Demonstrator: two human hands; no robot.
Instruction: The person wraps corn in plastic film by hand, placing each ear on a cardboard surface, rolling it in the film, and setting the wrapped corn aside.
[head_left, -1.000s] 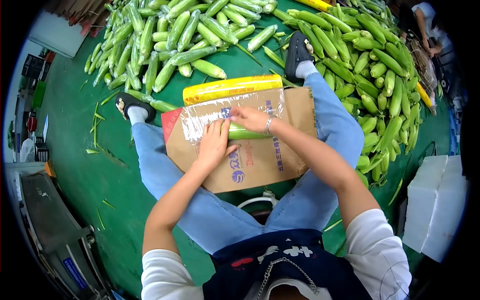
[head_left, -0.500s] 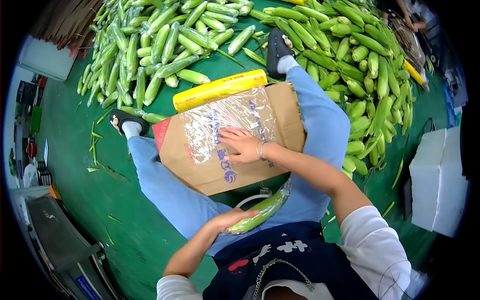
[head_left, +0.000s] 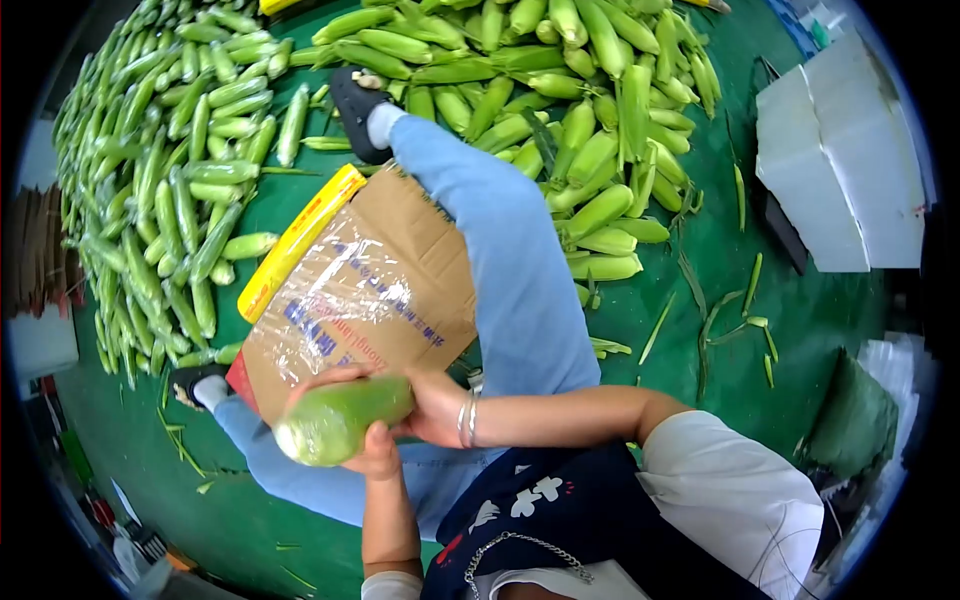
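A green ear of corn (head_left: 340,420) in shiny clear film is held up above my lap, its pale cut end toward the lower left. My left hand (head_left: 377,455) is wrapped around it, the thumb in front and the fingers mostly hidden behind. At the other end, my right hand (head_left: 440,405) is closed against the corn, with part of its fingers out of sight. Across my legs lies a cardboard sheet (head_left: 425,230) with a piece of clear cling film (head_left: 345,275) spread on it. A yellow roll of film (head_left: 300,242) borders its far edge.
Film-wrapped corn (head_left: 150,200) is heaped at the left on the green floor (head_left: 720,420). Unwrapped corn (head_left: 590,150) forms a pile ahead and right. White foam boxes (head_left: 830,150) stand at the right, and loose husk leaves (head_left: 710,330) lie nearby.
The view has swung to the right. My right hand has left the film on the cardboard and come to the corn, which my left hand has lifted from my lap.
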